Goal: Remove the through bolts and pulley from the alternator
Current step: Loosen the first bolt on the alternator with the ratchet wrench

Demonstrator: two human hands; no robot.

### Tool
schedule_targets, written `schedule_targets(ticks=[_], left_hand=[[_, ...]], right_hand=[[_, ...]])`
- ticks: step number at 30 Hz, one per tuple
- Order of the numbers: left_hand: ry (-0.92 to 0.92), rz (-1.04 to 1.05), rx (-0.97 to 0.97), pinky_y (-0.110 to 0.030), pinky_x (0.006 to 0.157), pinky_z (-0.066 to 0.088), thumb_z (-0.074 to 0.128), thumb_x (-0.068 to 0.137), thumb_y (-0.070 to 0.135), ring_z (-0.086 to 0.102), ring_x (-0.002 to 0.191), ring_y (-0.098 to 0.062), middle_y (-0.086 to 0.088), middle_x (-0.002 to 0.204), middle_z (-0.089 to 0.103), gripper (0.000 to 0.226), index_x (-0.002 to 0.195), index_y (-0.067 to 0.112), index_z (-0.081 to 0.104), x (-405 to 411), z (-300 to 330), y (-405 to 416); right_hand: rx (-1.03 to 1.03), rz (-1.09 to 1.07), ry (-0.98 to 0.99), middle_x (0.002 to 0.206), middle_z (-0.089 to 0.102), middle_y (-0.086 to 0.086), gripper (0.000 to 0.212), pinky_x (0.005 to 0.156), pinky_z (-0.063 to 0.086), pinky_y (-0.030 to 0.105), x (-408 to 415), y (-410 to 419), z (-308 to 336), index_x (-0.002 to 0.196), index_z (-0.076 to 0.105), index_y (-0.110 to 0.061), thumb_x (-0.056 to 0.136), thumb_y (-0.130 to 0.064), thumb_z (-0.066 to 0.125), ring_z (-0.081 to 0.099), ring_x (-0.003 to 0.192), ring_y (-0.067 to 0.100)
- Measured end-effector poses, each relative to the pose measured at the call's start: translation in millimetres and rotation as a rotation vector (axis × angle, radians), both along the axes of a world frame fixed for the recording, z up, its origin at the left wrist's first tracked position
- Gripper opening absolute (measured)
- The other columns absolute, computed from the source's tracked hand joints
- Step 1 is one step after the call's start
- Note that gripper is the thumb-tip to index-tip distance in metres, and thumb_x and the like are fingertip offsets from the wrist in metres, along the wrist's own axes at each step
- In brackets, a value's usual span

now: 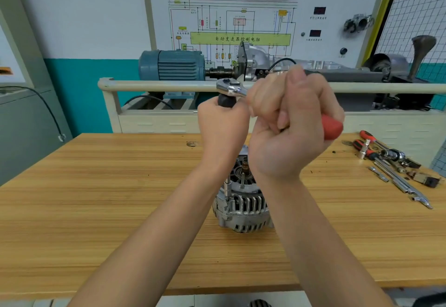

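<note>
A silver alternator (243, 206) stands upright on the wooden workbench (120, 186), its open end with the shaft facing up. A thin extension bar (227, 188) rises from a through bolt on its left rim. My left hand (223, 126) grips the black knob at the top of that bar, just under the chrome ratchet head (229, 88). My right hand (292, 123) is wrapped round the ratchet's handle, whose red end (331, 127) sticks out to the right. Both hands are well above the alternator. The pulley is not visible.
Loose tools lie at the bench's right: red-handled screwdrivers (369, 139), sockets (393, 156), extension bars (405, 186). Behind the bench stands a training rig with a blue motor (172, 65), a rail (156, 86) and a wiring-diagram board (241, 29).
</note>
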State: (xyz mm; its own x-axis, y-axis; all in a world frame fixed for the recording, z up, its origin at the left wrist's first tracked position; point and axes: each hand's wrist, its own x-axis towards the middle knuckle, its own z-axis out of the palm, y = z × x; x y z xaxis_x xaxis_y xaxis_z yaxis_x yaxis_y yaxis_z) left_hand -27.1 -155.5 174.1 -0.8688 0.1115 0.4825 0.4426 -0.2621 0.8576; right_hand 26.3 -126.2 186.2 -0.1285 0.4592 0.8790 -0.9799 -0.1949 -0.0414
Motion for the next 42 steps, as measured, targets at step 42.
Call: schedule_targets(ticks=[42], left_hand=[[-0.116, -0.478, -0.128, -0.013, 0.036, 0.016, 0.055, 0.088, 0.004, 0.016, 0.031, -0.008, 0.008, 0.038, 0.023, 0.051, 0.047, 0.022, 0.030, -14, 6, -8]], right_hand=[[-0.255, 0.511, -0.214, 0.034, 0.024, -0.004, 0.050, 0.042, 0.022, 0.023, -6, 50, 12, 0.037, 0.034, -0.017, 0.085, -0.010, 0.041, 0.016, 0.035, 0.013]])
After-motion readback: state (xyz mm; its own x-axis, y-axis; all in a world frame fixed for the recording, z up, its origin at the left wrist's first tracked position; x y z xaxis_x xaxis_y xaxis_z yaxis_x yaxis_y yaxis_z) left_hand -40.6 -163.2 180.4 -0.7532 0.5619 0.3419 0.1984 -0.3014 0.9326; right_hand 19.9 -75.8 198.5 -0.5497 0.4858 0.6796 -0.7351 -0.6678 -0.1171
